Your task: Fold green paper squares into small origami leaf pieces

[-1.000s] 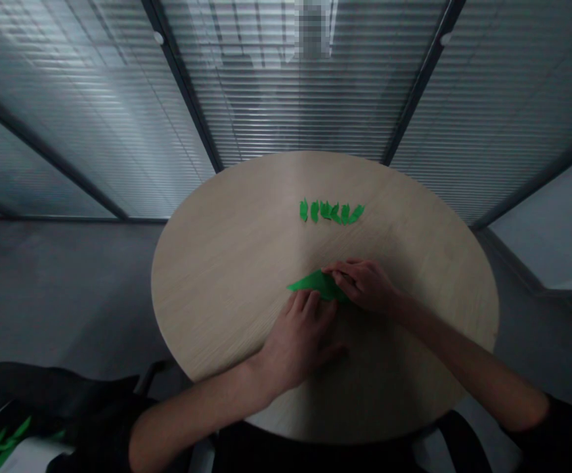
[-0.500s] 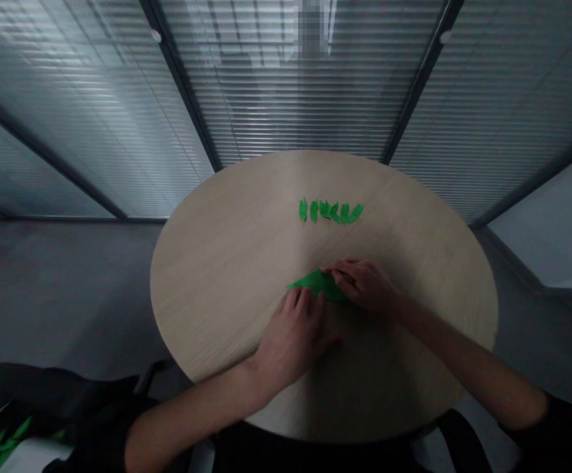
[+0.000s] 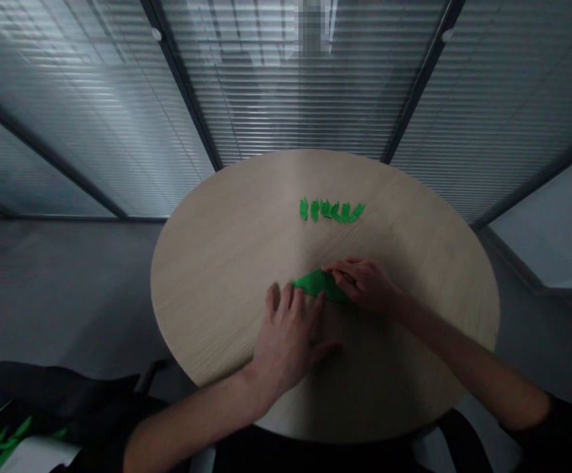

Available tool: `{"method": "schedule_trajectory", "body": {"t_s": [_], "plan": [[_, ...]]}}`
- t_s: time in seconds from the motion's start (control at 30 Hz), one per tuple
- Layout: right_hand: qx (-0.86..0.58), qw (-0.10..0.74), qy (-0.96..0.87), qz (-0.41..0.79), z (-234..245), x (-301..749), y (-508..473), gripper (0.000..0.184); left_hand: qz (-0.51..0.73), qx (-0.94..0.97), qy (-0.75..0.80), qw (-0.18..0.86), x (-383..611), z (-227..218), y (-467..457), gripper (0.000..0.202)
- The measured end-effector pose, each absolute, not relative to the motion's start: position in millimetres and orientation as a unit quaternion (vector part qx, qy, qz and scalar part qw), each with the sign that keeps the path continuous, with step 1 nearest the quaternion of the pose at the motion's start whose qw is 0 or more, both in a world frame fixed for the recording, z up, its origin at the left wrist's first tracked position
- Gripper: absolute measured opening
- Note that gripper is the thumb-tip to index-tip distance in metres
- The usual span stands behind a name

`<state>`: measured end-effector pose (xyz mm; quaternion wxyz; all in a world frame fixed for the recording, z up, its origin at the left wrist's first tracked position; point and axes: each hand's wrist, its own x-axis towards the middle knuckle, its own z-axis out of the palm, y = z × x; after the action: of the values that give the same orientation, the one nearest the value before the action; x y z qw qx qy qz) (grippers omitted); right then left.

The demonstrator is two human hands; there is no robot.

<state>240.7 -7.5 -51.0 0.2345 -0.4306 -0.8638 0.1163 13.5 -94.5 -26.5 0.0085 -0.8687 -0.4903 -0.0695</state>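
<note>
One round table (image 3: pixel 207 263). Two hands: the left hand (image 3: pixel 283 332), fingers spread wide, has slid left along the near edge of the paper (image 3: pixel 315 282), apparently smoothing it; the right hand (image 3: pixel 364 282), bunched, covers its right end, pinching or not I cannot tell. One paper, mid-table. Six green pieces (image 3: pixel 335 211), far row.

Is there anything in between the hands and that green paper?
No, nothing visible: the right hand rests on the green paper, and the left hand is at its near left edge. The small leaf-like green pieces lie farther back.
</note>
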Motion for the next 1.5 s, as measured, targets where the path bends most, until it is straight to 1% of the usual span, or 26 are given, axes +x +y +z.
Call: {"method": "schedule_trajectory", "body": {"t_s": [0.23,0.5,0.73,1.0,1.13,1.3,1.4,1.5], "plan": [[-0.436,0.236,-0.861,0.116,-50,241,-8,0.033,-0.065,-0.865,-0.498,-0.003,15,-23,-95,0.078],[-0.435,0.236,-0.861,0.114,-52,240,-8,0.033,-0.076,-0.865,-0.496,-0.008,13,-26,-96,0.085],[-0.430,0.235,-0.864,0.116,-51,242,-9,0.033,-0.059,-0.870,-0.489,0.019,11,-30,-94,0.076],[-0.432,0.235,-0.864,0.108,-53,242,-9,0.033,-0.051,-0.868,-0.494,-0.001,11,-22,-95,0.070],[-0.434,0.232,-0.864,0.104,-55,243,-8,0.033,-0.068,-0.873,-0.483,-0.005,10,-22,-94,0.072],[-0.429,0.234,-0.866,0.104,-54,242,-9,0.034,-0.054,-0.870,-0.490,-0.014,10,-24,-90,0.072],[-0.425,0.233,-0.868,0.107,-54,241,-10,0.035,-0.065,-0.892,-0.447,-0.014,13,-32,-83,0.080],[-0.426,0.235,-0.867,0.107,-55,240,-12,0.034,-0.083,-0.911,-0.403,-0.017,16,-41,-76,0.080]]}}
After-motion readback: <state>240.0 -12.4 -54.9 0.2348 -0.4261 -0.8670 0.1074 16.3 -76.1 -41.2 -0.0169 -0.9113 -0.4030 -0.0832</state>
